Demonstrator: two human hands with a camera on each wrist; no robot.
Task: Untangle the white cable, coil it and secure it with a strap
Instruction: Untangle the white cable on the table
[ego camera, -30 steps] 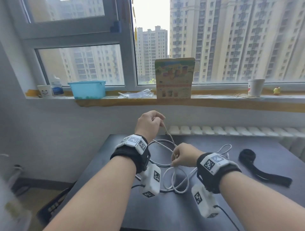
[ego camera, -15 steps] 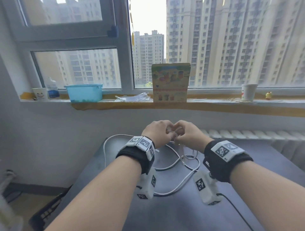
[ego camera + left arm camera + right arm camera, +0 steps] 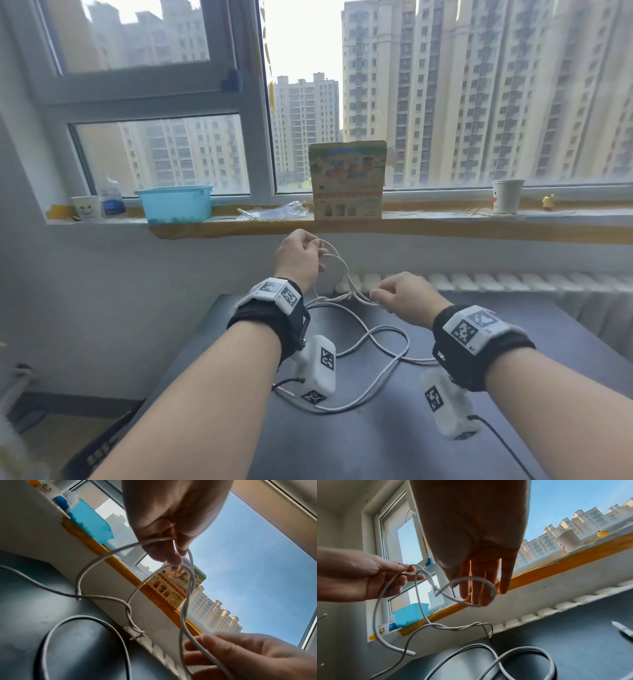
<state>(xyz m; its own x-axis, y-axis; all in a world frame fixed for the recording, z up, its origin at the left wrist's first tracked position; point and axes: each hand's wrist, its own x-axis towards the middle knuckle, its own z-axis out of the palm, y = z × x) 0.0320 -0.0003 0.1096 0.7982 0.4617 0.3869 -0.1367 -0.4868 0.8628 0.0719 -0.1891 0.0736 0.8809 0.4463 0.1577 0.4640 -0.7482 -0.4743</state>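
Hands no longer together. Left hand (image 3: 298, 257) now higher, fingertips pinching loops of white cable (image 3: 387, 346). Right hand (image 3: 404, 298) lower, apart, thumb and fingers holding strand. Remaining cable lies looped on table (image 3: 376, 445).

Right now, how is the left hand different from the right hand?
The left hand is raised toward the windowsill; the right hand is lower, nearer the table. The left hand pinches loops of the white cable; the right hand has a loop round its fingers. Both hold the same cable.
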